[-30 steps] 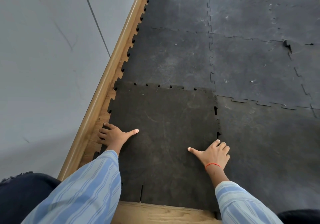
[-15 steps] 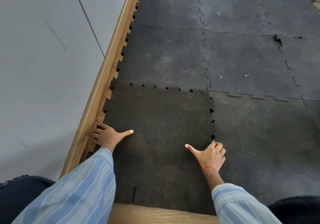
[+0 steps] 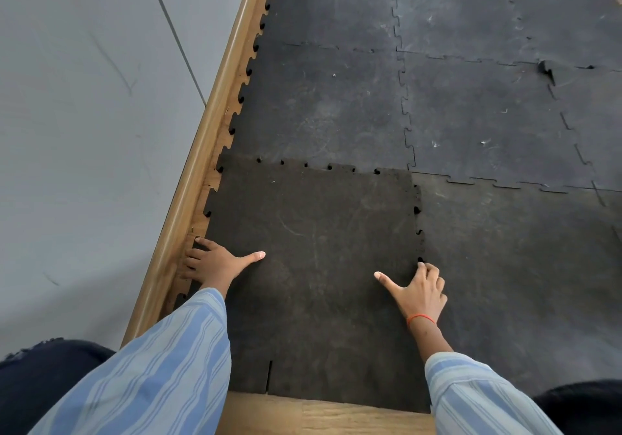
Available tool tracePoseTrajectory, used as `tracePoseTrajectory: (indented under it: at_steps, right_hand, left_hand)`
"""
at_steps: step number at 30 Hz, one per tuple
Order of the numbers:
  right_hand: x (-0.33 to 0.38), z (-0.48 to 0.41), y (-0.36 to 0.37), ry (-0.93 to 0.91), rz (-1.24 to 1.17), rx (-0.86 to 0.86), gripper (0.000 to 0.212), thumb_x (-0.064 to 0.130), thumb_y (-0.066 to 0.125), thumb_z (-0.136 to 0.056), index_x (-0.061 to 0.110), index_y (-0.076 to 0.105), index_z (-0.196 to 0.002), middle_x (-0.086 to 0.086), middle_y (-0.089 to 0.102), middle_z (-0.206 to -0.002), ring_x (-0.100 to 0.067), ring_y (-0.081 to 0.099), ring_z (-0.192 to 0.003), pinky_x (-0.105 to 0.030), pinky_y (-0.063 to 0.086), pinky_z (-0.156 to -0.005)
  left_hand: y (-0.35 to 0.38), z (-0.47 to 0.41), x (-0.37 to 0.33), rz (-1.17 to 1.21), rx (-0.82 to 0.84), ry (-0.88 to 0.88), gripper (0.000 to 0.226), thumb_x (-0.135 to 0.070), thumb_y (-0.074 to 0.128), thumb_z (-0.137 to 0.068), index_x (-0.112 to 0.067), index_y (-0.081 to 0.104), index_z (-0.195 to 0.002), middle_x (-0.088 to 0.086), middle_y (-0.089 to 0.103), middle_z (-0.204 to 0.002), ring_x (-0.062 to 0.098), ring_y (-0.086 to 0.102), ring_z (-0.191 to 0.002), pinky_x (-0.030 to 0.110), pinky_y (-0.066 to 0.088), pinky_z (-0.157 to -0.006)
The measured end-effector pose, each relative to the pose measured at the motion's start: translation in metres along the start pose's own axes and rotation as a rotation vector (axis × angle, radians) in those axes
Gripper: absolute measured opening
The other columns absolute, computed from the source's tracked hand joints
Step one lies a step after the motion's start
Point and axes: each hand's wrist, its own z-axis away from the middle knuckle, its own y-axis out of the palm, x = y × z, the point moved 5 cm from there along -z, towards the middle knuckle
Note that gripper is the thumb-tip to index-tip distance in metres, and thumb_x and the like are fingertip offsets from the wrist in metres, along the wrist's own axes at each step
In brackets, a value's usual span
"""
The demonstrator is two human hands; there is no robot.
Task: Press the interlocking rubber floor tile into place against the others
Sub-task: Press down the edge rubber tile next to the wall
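A dark brown-black rubber floor tile (image 3: 313, 249) with toothed edges lies in front of me. Its far edge overlaps the grey tile (image 3: 323, 104) beyond it, and its right edge overlaps the tile (image 3: 511, 266) beside it, with small gaps showing along both seams. My left hand (image 3: 215, 263) lies on the tile's left edge, fingers curled over the rim next to the skirting, thumb stretched out flat. My right hand (image 3: 420, 291) rests at the tile's right edge, fingers bent onto the seam, thumb pointing left.
A grey wall (image 3: 87, 138) with a wooden skirting board (image 3: 202, 161) runs along the left. Laid grey tiles (image 3: 488, 108) cover the floor ahead and to the right. Bare wooden floor (image 3: 323, 414) shows at the tile's near edge. My knees sit at both lower corners.
My view has drifted slightly, so the scene sits further left. My right hand's fingers have curled more tightly onto the right seam. The left hand keeps its place on the left edge.
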Motion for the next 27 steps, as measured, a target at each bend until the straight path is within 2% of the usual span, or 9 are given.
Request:
tracePoseTrajectory:
  at_steps: [9, 15, 23, 27]
  right_hand:
    - [-0.002, -0.013, 0.003, 0.006, -0.05, 0.05, 0.093, 0.067, 0.06, -0.076, 0.008, 0.036, -0.144, -0.007, 0.035, -0.142, -0.028, 0.033, -0.134, -0.051, 0.033, -0.103]
    - [0.004, -0.012, 0.004, 0.047, -0.01, 0.054, 0.101, 0.074, 0.058, -0.071, 0.01, 0.034, -0.144, -0.009, 0.034, -0.143, -0.029, 0.032, -0.133, -0.051, 0.034, -0.101]
    - [0.007, -0.01, 0.005, 0.068, 0.049, 0.042, 0.104, 0.075, 0.059, -0.069, 0.01, 0.032, -0.146, -0.01, 0.032, -0.143, -0.029, 0.031, -0.131, -0.048, 0.034, -0.1]
    - [0.007, -0.011, 0.005, 0.073, 0.037, 0.035, 0.105, 0.073, 0.062, -0.067, 0.009, 0.033, -0.146, -0.01, 0.033, -0.143, -0.029, 0.032, -0.131, -0.048, 0.035, -0.099]
  left_hand:
    - [-0.004, 0.007, -0.003, -0.02, -0.003, -0.007, 0.145, -0.086, 0.063, -0.054, -0.008, -0.005, -0.155, 0.022, 0.004, -0.161, 0.045, 0.012, -0.146, 0.057, 0.02, -0.115]
    - [-0.007, 0.006, -0.009, 0.011, 0.011, -0.013, 0.146, -0.083, 0.068, -0.054, -0.006, -0.004, -0.155, 0.022, 0.003, -0.161, 0.045, 0.011, -0.147, 0.056, 0.019, -0.115]
    - [-0.009, 0.006, -0.012, 0.028, 0.014, -0.007, 0.147, -0.08, 0.072, -0.053, -0.004, -0.004, -0.155, 0.023, 0.002, -0.161, 0.045, 0.01, -0.147, 0.055, 0.019, -0.116]
    - [-0.005, -0.001, -0.009, 0.048, 0.004, -0.024, 0.155, -0.082, 0.073, -0.046, -0.002, -0.004, -0.154, 0.025, 0.003, -0.16, 0.045, 0.009, -0.147, 0.056, 0.019, -0.117]
